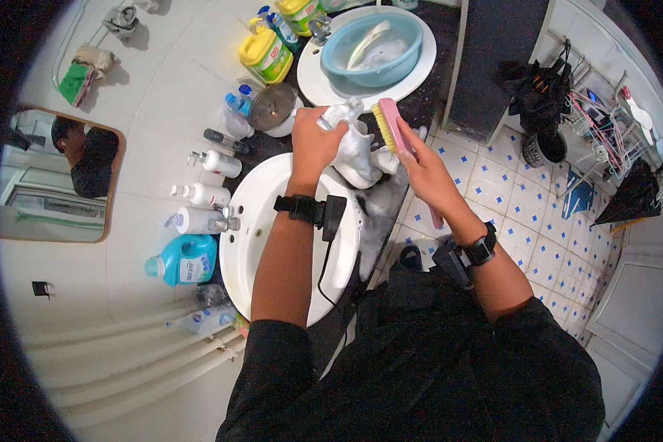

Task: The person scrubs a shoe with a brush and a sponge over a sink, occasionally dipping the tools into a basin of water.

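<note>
My left hand (317,147) is closed around a white shoe (355,151) with white foam on it, held over the counter edge between the two sinks. In my right hand (429,171) is a pink scrub brush (396,129), gripped by its handle. Its pale yellow bristles face left toward the shoe, very near it; whether they touch I cannot tell. Grey-white suds (379,214) lie on the dark counter beside the near sink (232,276). A light blue basin (412,62) sits in the far sink (309,85), holding sudsy water and a white item.
Along the wall stand a lidded pot (274,109), pump bottles (217,163), a blue detergent jug (191,260) and yellow jugs (265,55). A dark partition (493,66) rises right of the far sink. A black bin (545,149) and a rack (593,118) are at the right.
</note>
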`<action>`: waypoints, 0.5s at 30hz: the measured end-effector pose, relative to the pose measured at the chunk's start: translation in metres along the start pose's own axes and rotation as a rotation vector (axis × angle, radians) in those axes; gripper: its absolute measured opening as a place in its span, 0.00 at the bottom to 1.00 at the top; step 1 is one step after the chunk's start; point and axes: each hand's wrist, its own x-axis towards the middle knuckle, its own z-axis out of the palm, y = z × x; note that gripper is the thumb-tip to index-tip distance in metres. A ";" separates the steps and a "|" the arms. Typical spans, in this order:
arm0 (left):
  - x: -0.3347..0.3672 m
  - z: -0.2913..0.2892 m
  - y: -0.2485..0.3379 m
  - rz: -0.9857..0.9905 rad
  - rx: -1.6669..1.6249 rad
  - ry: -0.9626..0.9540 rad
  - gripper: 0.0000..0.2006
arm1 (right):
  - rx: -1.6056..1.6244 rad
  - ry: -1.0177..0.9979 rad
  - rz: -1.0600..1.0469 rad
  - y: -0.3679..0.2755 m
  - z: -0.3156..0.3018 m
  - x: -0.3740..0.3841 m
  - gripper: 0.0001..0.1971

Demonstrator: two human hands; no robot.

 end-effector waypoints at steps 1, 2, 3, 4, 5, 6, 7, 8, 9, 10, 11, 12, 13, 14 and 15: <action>-0.001 -0.001 -0.003 0.000 -0.004 0.012 0.20 | 0.002 -0.006 0.000 -0.003 0.001 0.000 0.26; -0.003 -0.003 -0.006 0.001 -0.009 0.024 0.20 | 0.017 -0.020 0.013 -0.008 0.001 0.000 0.26; -0.005 -0.004 -0.009 -0.003 -0.008 0.027 0.20 | 0.032 -0.035 0.027 -0.011 0.002 0.000 0.26; -0.006 -0.004 -0.011 -0.015 -0.009 0.034 0.19 | 0.028 -0.036 0.025 -0.011 0.003 0.000 0.26; -0.007 -0.005 -0.012 -0.027 -0.010 0.041 0.18 | 0.040 -0.032 0.034 -0.010 0.005 -0.002 0.26; -0.008 -0.006 -0.014 -0.027 -0.014 0.044 0.18 | 0.051 -0.029 0.043 -0.010 0.007 -0.002 0.26; -0.011 -0.009 -0.014 -0.021 -0.004 0.058 0.18 | 0.046 -0.029 0.043 -0.009 0.009 -0.004 0.26; -0.012 -0.009 -0.013 -0.015 0.007 0.071 0.17 | 0.050 -0.021 0.041 -0.007 0.012 -0.005 0.26; -0.011 -0.007 -0.011 0.005 0.011 0.059 0.16 | 0.054 -0.012 0.039 -0.007 0.012 -0.007 0.27; -0.011 -0.007 -0.011 0.002 0.014 0.063 0.16 | 0.055 -0.018 0.037 -0.008 0.015 -0.008 0.27; -0.011 -0.005 -0.009 0.018 -0.001 0.068 0.16 | 0.066 -0.027 0.024 -0.010 0.017 -0.009 0.27; -0.011 -0.005 -0.009 0.034 -0.015 0.073 0.16 | 0.078 -0.036 0.012 -0.011 0.020 -0.010 0.27; -0.011 -0.005 -0.009 0.034 -0.014 0.075 0.16 | 0.079 -0.038 0.009 -0.011 0.021 -0.011 0.27; -0.011 -0.005 -0.009 0.042 -0.011 0.082 0.16 | 0.064 -0.026 -0.024 -0.009 0.022 -0.011 0.27; -0.011 -0.006 -0.009 0.050 -0.009 0.088 0.17 | 0.049 -0.014 -0.057 -0.009 0.023 -0.012 0.27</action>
